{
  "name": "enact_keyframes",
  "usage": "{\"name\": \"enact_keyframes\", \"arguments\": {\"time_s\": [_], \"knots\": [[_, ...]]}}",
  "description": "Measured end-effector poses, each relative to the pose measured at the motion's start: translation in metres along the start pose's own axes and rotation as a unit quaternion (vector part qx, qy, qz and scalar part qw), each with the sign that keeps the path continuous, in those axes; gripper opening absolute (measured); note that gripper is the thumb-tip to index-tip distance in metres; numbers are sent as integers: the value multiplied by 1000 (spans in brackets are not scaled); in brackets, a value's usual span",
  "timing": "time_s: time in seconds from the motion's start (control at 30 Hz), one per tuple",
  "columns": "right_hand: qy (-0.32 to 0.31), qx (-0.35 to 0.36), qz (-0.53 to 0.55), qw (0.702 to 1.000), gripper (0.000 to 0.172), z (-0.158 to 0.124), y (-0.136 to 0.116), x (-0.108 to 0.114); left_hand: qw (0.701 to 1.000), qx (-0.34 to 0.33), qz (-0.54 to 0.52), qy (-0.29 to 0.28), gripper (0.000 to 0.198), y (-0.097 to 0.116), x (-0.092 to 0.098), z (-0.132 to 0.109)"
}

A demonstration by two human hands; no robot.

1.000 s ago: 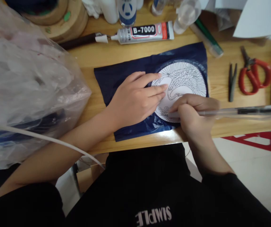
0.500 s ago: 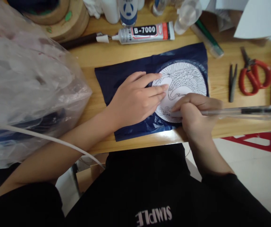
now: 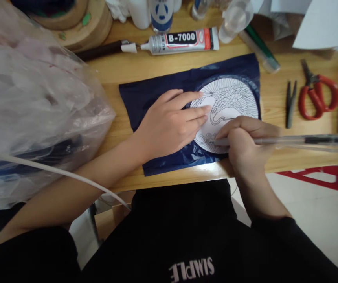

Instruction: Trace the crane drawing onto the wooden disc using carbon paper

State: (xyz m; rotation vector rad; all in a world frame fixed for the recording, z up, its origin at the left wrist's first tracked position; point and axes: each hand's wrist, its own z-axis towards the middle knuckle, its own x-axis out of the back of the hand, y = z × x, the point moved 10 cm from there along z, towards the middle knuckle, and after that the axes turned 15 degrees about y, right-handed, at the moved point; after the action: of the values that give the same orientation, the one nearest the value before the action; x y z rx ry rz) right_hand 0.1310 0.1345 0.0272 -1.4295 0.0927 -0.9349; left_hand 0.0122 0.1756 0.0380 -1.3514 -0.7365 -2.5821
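A round white paper printed with a crane and waves in black lines lies on a dark blue sheet. My left hand rests flat, fingers stretched out over the left part of the paper. My right hand is closed around a clear-barrelled pen. The pen's tip end is at the wave pattern near the paper's lower edge; its back end points right and is blurred. My right fingers cover the lower right of the paper.
A B-7000 glue tube lies behind the sheet. Tweezers and red-handled pliers lie to the right. A large plastic bag fills the left side, with a white cable crossing in front. Bottles stand at the back.
The pen and my right hand have shifted very slightly over the wave pattern. My left hand stays in place on the paper.
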Motion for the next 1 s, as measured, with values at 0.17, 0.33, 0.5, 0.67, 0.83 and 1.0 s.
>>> {"name": "enact_keyframes", "arguments": {"time_s": [0.17, 0.33, 0.5, 0.67, 0.83, 1.0], "knots": [[10, 3, -3, 1000, 26, 0, -1, 1, 1000, -2, -2, -2, 30, 1, -1, 0], [12, 6, -14, 1000, 27, 0, 0, 2, 1000, -6, 6, -2, 30, 1, -1, 0], [10, 8, -12, 1000, 28, 0, 1, 2, 1000, -3, -3, -3, 29, 0, -1, -1], [18, 7, -11, 1000, 28, 0, 0, 3, 1000, -13, 10, 4, 28, 1, 0, -1], [14, -5, -7, 1000, 28, 0, 2, 2, 1000, -9, 7, -3, 28, 1, -1, -1], [17, 3, 5, 1000, 28, 0, 0, 2, 1000, -21, 18, 9, 29, 2, 0, -1]]}}
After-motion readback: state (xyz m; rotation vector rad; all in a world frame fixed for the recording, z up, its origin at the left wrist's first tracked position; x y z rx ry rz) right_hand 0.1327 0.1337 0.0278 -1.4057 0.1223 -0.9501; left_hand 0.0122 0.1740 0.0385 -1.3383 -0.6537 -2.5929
